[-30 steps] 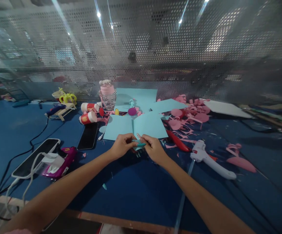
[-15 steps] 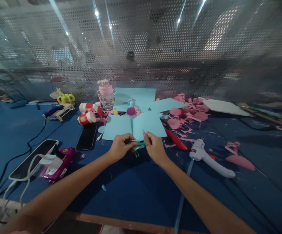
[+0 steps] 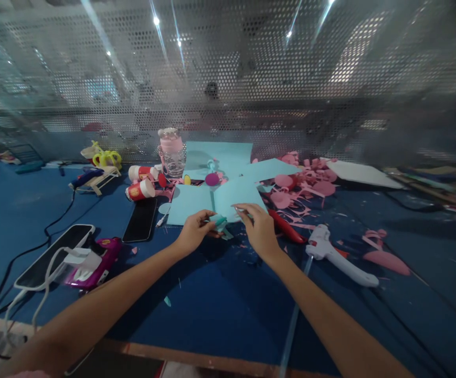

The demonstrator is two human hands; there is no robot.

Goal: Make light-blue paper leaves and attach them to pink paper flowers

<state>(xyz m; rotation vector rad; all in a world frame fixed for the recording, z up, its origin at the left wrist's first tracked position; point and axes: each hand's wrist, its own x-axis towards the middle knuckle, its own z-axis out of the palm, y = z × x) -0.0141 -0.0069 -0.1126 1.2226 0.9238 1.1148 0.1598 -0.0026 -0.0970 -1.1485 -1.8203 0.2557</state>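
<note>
My left hand (image 3: 198, 231) is closed on a small light-blue paper piece (image 3: 219, 221), which has a darker teal part along it. A little to the right, my right hand (image 3: 260, 230) hovers apart from that piece, thumb and fingertips brought together in a pinch. Whatever lies between those fingertips, if anything, is too small to make out. Just beyond both hands, light-blue paper sheets (image 3: 190, 205) lie on the blue table (image 3: 212, 304).
On the right lie a white glue gun (image 3: 341, 262), a red-handled tool (image 3: 288, 228) and pink paper scraps (image 3: 310, 176). To the left are a black phone (image 3: 140, 223), a purple device (image 3: 96, 268), paper cups (image 3: 140, 190) and cables. Behind stands a pink bottle (image 3: 171, 155) near a perforated screen.
My right hand has let go of the blue paper piece and moved up and right. In my left hand the piece is now tilted and more exposed.
</note>
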